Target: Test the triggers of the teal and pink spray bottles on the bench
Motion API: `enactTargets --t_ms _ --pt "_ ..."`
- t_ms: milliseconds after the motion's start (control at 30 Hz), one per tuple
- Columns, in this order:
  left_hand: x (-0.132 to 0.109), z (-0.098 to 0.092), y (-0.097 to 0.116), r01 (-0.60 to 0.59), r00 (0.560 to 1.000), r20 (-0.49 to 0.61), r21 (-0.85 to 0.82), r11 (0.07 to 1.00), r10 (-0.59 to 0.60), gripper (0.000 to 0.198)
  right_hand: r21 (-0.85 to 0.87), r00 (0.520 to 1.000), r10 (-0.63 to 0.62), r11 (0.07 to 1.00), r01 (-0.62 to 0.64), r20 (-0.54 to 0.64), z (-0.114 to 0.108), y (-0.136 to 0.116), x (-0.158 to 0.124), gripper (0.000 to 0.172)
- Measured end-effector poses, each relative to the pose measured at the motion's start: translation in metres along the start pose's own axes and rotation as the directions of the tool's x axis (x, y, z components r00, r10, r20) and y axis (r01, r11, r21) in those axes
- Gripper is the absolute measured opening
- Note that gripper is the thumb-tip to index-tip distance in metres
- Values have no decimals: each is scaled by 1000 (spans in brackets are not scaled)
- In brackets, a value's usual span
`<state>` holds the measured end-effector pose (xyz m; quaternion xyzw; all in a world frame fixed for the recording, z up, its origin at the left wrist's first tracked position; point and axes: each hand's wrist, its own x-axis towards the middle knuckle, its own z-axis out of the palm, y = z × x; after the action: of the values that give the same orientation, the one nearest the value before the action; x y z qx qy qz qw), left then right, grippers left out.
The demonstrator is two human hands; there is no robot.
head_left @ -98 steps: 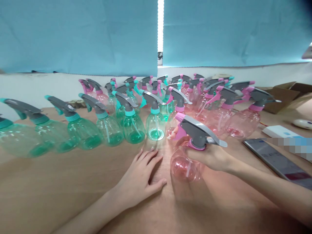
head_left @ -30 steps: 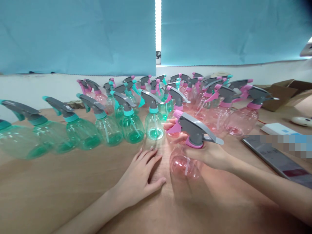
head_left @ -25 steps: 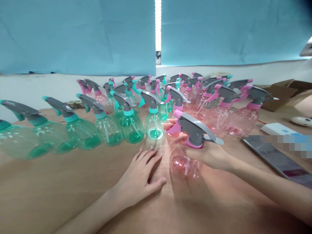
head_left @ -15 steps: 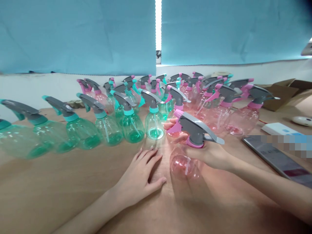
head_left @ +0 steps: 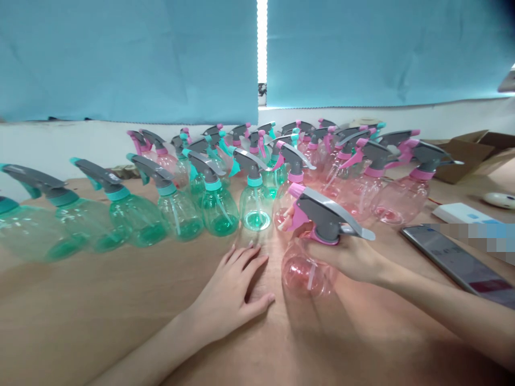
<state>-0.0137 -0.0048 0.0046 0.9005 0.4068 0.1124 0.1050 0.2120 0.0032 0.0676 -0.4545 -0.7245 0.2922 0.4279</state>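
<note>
My right hand (head_left: 341, 254) is wrapped round the neck of a pink spray bottle (head_left: 308, 273), below its grey and pink trigger head. Its fingers come out on the far side, by the pink trigger. The bottle is upright, its white dip tube showing through the clear pink body. Palm down on the wooden table (head_left: 132, 305), my left hand (head_left: 231, 289) lies flat with its fingers spread and holds nothing. Beyond the left fingertips stands a green spray bottle (head_left: 257, 206). A second pink spray bottle (head_left: 295, 177) stands just behind the held one, partly hidden.
Several green spray bottles (head_left: 139, 217) form a row on the left. More pink and green ones crowd the back, several pink ones (head_left: 402, 195) at right. A phone (head_left: 454, 262), a white box (head_left: 462, 213), a white mouse (head_left: 499, 200) and a cardboard box (head_left: 462, 161) lie right.
My right hand's fingers have curled in closer round the held bottle's neck and trigger. Its spray head has shifted slightly right and down. My left hand has stayed in place.
</note>
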Motion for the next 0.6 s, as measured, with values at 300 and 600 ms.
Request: enactTargets --t_ms 300,600 --pt "1 -1 1 -2 1000 -14 -11 1000 2 57 27 998 30 999 -32 55 -3 2 -1 17" --pt "0 -1 1 7 1000 -3 0 1000 -7 58 161 997 54 985 -62 52 0 10 -2 8"
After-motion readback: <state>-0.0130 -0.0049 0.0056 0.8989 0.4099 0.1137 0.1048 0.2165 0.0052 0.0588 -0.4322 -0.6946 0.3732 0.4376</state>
